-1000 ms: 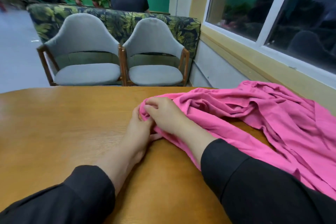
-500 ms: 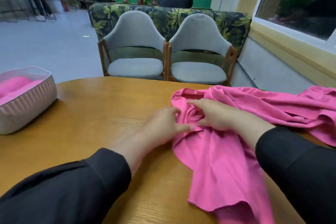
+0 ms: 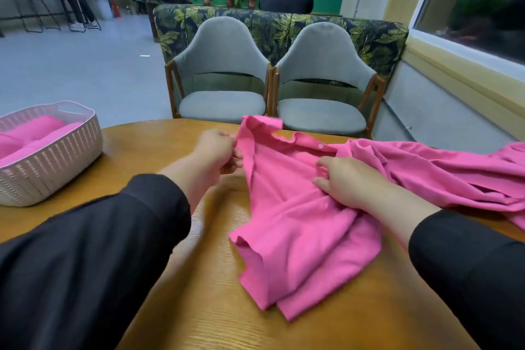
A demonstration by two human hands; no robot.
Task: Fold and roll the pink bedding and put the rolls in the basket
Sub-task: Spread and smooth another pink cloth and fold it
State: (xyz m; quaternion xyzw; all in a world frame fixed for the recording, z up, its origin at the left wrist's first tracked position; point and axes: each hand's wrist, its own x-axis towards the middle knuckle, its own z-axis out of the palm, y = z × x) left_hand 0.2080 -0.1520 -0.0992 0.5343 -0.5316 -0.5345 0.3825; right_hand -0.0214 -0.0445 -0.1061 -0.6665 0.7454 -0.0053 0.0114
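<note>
My left hand (image 3: 217, 148) pinches the bedding (image 3: 295, 216) edge at centre frame, to pull it taut. My right hand (image 3: 345, 180) presses spread fingers on the cloth, anchoring it. Basket (image 3: 56, 162) waits at left.

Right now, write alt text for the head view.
Left hand pinches the edge of pink bedding spread on a wooden table; right hand presses on it. A basket at left holds pink rolls.
</note>
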